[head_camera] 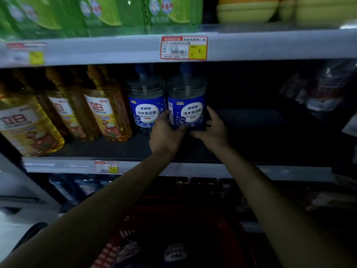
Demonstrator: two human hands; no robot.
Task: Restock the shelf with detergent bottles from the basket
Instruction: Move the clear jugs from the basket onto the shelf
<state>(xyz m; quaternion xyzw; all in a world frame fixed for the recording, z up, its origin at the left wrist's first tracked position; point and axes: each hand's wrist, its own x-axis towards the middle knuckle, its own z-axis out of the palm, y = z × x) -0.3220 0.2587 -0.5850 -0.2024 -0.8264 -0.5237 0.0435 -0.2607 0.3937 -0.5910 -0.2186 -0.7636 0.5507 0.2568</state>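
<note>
Two hands clamp one blue-labelled detergent bottle above the red basket: left hand and right hand cupped around its base, standing it on the middle shelf beside its twin bottle.

head cam | 1 view — faces forward, slightly down | close to middle shelf | wide-angle

Basket contents sit too dark to make out; the green packs up top are cropped, and the right-hand packets are just murky blur.
</note>
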